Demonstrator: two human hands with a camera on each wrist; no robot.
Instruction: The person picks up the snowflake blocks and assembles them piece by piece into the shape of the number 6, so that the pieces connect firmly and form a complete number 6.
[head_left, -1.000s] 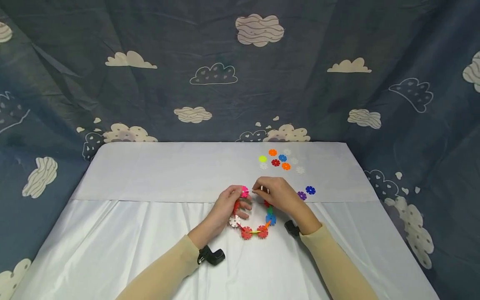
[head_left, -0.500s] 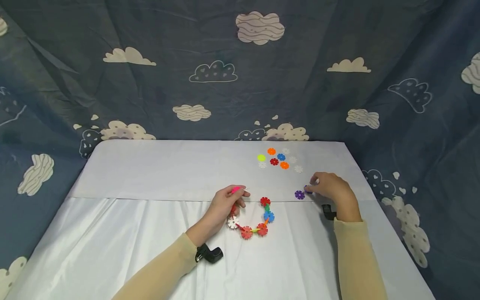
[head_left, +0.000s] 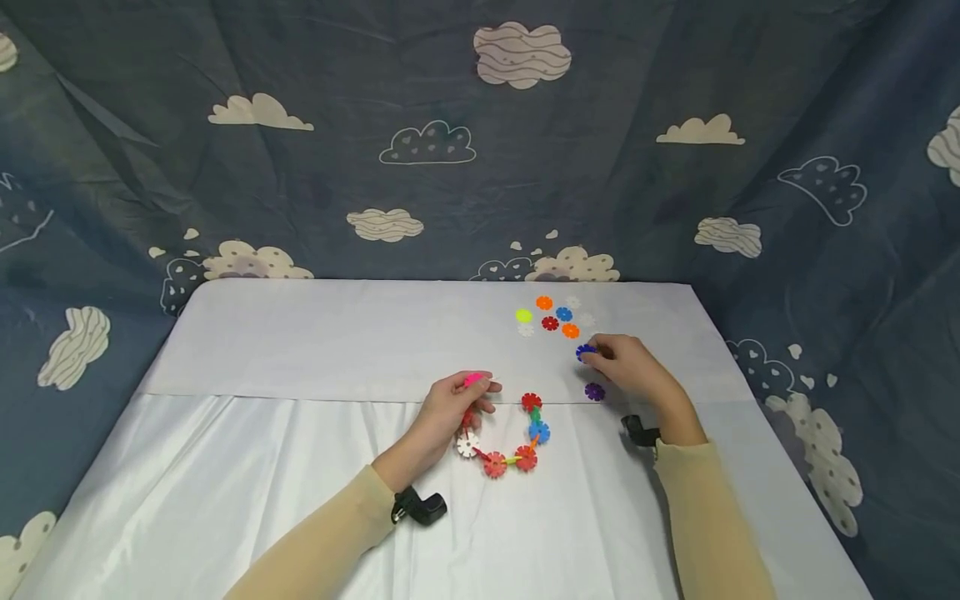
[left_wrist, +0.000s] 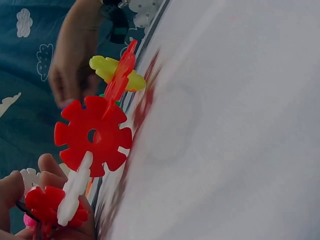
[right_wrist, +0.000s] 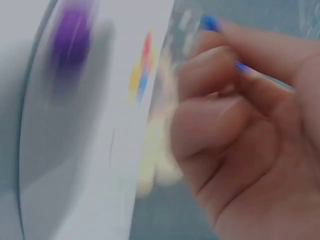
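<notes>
A curved chain of notched plastic snowflake discs lies on the white cloth, with red (head_left: pixel 526 457), white (head_left: pixel 467 445) and blue (head_left: pixel 539 432) pieces among them. My left hand (head_left: pixel 442 414) grips its upper left end, near a pink disc (head_left: pixel 474 379). In the left wrist view a large red disc (left_wrist: pixel 107 137) slots into a white one (left_wrist: pixel 75 192) beside the fingers. My right hand (head_left: pixel 637 367) pinches a dark blue disc (head_left: pixel 584 353) between thumb and fingertips, above the table. Only bits of that disc (right_wrist: pixel 210 23) show past the fingers in the right wrist view.
A purple disc (head_left: pixel 595 392) lies just below my right hand. Farther back is a loose group of discs, including orange (head_left: pixel 544 302), yellow (head_left: pixel 523 316), dark red (head_left: pixel 550 323) and white ones. A dark cloud-patterned curtain (head_left: pixel 435 83) hangs behind the table.
My right hand left the chain's end, reached right to the dark blue disc, and now carries it back leftward. My left hand shifted slightly left with the pink disc and stays there.
</notes>
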